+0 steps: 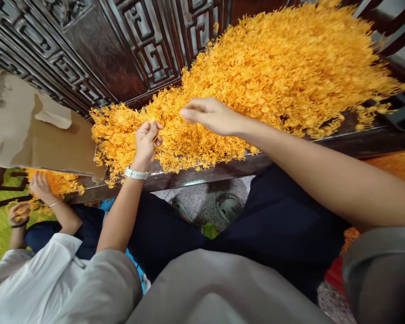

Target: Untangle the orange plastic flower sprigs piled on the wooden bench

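Note:
A big heap of small orange plastic sprigs (pixel 276 76) lies along a dark carved wooden bench (pixel 222 168). My left hand (pixel 146 141), with a white watch on the wrist, is closed in a pinch on a thin orange sprig (pixel 157 139) at the heap's near edge. My right hand (pixel 207 114) hovers over the heap just right of it, palm down, fingers curled together and pointing left; I cannot make out anything in them.
A torn cardboard sheet (pixel 30 130) lies at the left end of the bench. Beside me at lower left a person in a white shirt (pixel 37 279) handles more orange sprigs (pixel 57 182) with both hands. Dark carved panels (pixel 121 49) rise behind the heap.

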Demonstrator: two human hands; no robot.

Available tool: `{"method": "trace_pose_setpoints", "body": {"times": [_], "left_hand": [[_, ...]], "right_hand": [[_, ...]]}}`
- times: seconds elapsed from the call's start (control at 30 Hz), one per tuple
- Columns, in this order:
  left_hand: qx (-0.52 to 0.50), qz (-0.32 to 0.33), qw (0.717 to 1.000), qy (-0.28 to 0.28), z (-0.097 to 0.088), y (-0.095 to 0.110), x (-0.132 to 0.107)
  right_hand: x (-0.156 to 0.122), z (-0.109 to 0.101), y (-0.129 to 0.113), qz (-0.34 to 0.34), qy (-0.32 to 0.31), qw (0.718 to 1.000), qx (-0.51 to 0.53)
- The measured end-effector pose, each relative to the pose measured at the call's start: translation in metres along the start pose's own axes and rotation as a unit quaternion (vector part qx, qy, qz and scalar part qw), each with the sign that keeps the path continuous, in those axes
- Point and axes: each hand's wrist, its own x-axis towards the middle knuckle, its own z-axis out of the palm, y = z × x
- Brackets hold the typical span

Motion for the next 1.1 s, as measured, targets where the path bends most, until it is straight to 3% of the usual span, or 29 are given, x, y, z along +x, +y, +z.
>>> {"method": "trace_pose_setpoints", "body": {"times": [0.07, 0.1, 0.2, 0.27, 0.4, 0.5, 0.57, 0.67, 0.73, 0.83, 0.97, 1.1], "left_hand": [[0.013, 0.0, 1.0, 0.007, 0.0, -0.001, 0.0], [0.019, 0.001, 1.0, 0.015, -0.001, -0.001, 0.001], [0.03, -0.003, 0.999, 0.038, 0.001, -0.004, 0.002], [0.04, -0.002, 0.998, 0.045, 0.004, -0.008, 0.005], [0.069, -0.009, 0.993, 0.091, 0.003, -0.019, 0.016], [0.05, -0.024, 0.991, 0.125, -0.02, -0.021, 0.028], [0.02, -0.021, 0.994, 0.108, -0.038, -0.017, 0.03], [-0.012, -0.012, 0.998, 0.068, -0.053, -0.009, 0.027], [-0.022, -0.011, 0.999, 0.037, -0.052, -0.005, 0.022], [-0.035, -0.007, 0.999, -0.03, -0.042, -0.002, 0.014], [-0.028, -0.011, 0.991, -0.129, -0.026, -0.001, 0.004], [0.061, 0.015, 0.98, -0.186, -0.015, 0.0, -0.005]], "right_hand": [[-0.003, 0.009, -0.004, 0.007, -0.073, 0.997, 0.036], [-0.003, 0.013, -0.006, -0.004, -0.079, 0.996, 0.045], [-0.006, 0.021, -0.015, -0.072, -0.024, 0.997, 0.029], [-0.012, 0.028, -0.027, -0.118, -0.024, 0.993, -0.008], [-0.04, 0.054, -0.062, -0.223, -0.191, 0.954, -0.063], [-0.058, 0.067, -0.086, -0.301, -0.262, 0.913, -0.079], [-0.057, 0.064, -0.091, -0.302, -0.231, 0.919, -0.101], [-0.037, 0.041, -0.072, -0.201, -0.09, 0.965, -0.144], [-0.02, 0.019, -0.045, -0.113, 0.015, 0.977, -0.179], [-0.004, -0.011, -0.004, -0.044, 0.11, 0.964, -0.238], [-0.001, -0.032, 0.021, -0.038, 0.154, 0.944, -0.288], [-0.001, -0.031, 0.013, -0.014, 0.165, 0.948, -0.272]]}}
